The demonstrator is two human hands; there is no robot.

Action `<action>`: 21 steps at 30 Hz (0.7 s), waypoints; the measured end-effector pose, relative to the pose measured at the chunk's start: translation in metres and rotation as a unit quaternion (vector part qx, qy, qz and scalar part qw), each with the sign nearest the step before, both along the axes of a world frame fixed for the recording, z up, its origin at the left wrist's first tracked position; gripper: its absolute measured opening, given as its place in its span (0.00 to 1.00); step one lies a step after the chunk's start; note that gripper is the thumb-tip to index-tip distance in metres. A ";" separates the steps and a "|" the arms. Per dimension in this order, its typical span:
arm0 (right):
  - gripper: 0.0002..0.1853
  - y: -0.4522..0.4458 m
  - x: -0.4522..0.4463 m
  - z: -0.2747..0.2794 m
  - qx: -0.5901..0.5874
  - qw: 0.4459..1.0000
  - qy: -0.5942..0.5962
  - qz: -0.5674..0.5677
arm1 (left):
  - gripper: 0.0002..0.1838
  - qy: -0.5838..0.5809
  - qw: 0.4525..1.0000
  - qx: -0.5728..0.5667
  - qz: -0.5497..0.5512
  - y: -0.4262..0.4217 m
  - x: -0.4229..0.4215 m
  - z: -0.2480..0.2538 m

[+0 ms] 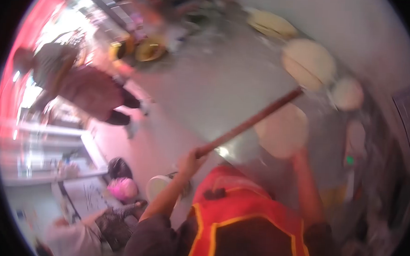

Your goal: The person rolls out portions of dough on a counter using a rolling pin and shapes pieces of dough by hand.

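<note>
My left hand is closed around the near end of a long wooden rolling pin. The pin slants up and to the right over the grey worktop, its far end near a large pale round of what looks like dough. Beneath and beside the pin lies a flat disc of rolled-out dough. At that disc's near right edge is my right hand, so smeared that its fingers cannot be made out.
A smaller pale round and a folded yellowish piece lie along the wall side. Yellow bowls stand at the far left of the worktop. One person stands at left, another at lower left.
</note>
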State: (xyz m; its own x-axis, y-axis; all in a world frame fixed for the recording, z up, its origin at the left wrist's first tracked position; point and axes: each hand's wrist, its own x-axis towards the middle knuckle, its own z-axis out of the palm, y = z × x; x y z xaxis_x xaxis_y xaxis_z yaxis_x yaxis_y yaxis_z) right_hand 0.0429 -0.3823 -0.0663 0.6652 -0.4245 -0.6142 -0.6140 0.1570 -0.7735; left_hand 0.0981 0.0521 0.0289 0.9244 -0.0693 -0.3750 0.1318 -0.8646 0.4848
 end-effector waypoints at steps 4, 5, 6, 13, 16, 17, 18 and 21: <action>0.12 -0.010 -0.045 0.054 -0.066 0.997 0.043 -0.017 | 0.17 -0.039 0.993 0.054 -0.100 -0.025 -0.006 -0.020; 0.12 -0.016 -0.050 0.057 -0.112 0.992 0.053 0.022 | 0.17 -0.030 0.992 0.047 -0.112 -0.032 -0.008 -0.025; 0.14 -0.011 -0.059 0.063 -0.259 0.964 -0.003 0.053 | 0.17 -0.016 0.992 0.039 -0.121 -0.032 -0.018 -0.023; 0.29 0.022 0.003 0.030 -0.573 0.738 -0.182 0.306 | 0.22 0.138 0.976 0.015 -0.166 -0.035 -0.016 -0.018; 0.29 0.037 0.085 0.029 -0.610 0.704 -0.174 0.318 | 0.23 0.175 0.975 -0.003 -0.135 -0.019 0.024 -0.007; 0.29 0.039 0.124 0.027 -0.628 0.685 -0.172 0.327 | 0.23 0.143 0.982 -0.004 -0.126 -0.013 0.036 -0.010; 0.29 0.047 0.168 0.026 -0.643 0.680 -0.183 0.303 | 0.23 0.111 0.987 -0.004 -0.116 -0.006 0.046 -0.013; 0.28 0.055 0.219 0.034 -0.632 0.689 -0.232 0.270 | 0.22 0.083 0.992 0.011 -0.096 0.002 0.063 -0.001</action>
State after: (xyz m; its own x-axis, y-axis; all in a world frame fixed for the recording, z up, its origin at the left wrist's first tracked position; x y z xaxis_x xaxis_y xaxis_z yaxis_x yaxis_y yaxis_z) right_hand 0.2615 -0.3275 -0.0325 0.9356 -0.0390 0.3510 0.0402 -0.9756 -0.2158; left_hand 0.1616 0.0539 0.0277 0.8208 -0.2280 -0.5237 0.0400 -0.8916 0.4510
